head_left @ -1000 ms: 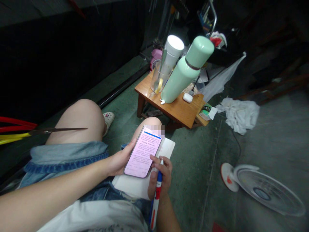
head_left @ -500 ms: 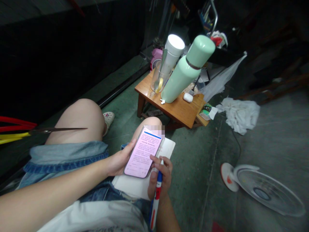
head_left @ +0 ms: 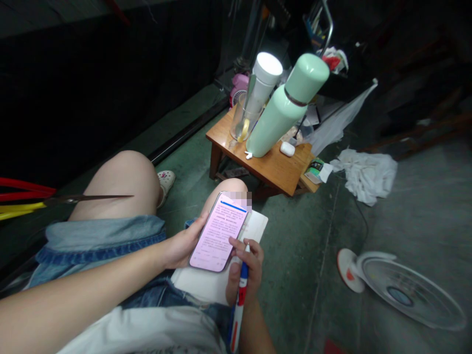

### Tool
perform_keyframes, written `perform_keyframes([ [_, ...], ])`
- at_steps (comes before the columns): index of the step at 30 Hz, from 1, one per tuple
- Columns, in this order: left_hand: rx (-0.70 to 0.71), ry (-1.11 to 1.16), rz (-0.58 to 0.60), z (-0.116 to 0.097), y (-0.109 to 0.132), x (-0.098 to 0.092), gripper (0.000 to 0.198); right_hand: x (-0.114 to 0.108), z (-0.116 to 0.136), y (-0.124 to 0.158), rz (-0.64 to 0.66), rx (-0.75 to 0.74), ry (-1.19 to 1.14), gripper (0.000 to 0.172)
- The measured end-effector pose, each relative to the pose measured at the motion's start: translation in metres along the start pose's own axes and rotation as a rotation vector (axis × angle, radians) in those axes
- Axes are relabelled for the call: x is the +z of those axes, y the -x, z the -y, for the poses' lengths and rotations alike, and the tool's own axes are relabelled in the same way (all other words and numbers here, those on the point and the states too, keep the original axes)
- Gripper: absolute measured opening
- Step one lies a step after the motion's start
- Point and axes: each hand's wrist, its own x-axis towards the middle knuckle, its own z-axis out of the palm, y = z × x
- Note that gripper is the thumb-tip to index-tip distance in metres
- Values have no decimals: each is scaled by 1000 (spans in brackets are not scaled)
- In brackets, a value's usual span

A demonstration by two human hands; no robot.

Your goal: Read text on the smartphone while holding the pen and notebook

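My left hand (head_left: 187,245) is closed on the left edge of a smartphone (head_left: 219,236), its lit screen full of small text. In my right hand (head_left: 249,268) is a pen (head_left: 241,290) with blue, red and white parts, its tip pointing up and away. A finger of that hand lies on or just over the lower right of the screen; contact is hard to tell. Under the phone, white paper or a notebook (head_left: 260,226) rests on my lap, partly covered by phone and hands.
A low wooden stool (head_left: 221,132) ahead holds a green thermos bottle (head_left: 278,115), a white-lidded container (head_left: 263,78), a clear cup (head_left: 238,120) and a white earbud case (head_left: 287,149). Scissors (head_left: 62,199) point in from the left. A fan (head_left: 401,295) stands right; white plastic (head_left: 368,174) lies on the floor.
The text on the phone screen has shifted very slightly near its bottom. Both hands, the pen and the phone hold almost the same place.
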Motion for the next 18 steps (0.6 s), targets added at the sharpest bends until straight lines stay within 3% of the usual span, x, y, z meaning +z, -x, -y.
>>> perform_keyframes([
  [11,0,-17,-5,0,-1,-3,78,-4,2,0,-33,-70,39,16],
  [18,-1,5,-27,0,-1,-2,75,-1,3,-5,-17,-37,77,17],
])
